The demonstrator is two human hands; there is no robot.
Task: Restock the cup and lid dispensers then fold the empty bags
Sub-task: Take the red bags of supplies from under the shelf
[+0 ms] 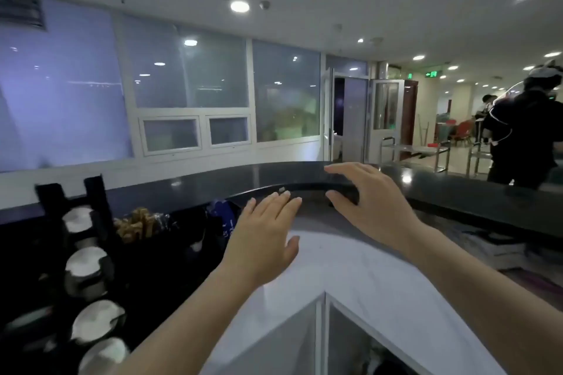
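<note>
Fingers of both flat hands spread above the smooth white counter [350, 268].

Head-height view — forward over counter [213, 183]

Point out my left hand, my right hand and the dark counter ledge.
left hand [264, 233], head view, back of the hand.
right hand [370, 196], head view, back of the hand.
dark counter ledge [213, 184], head view, bare top surface.

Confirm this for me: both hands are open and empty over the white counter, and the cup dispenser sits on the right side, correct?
Not quite. In the head view the cup dispenser sits on the left side, not the right. The rest holds: left hand and right hand are open and empty over the white counter.
</note>
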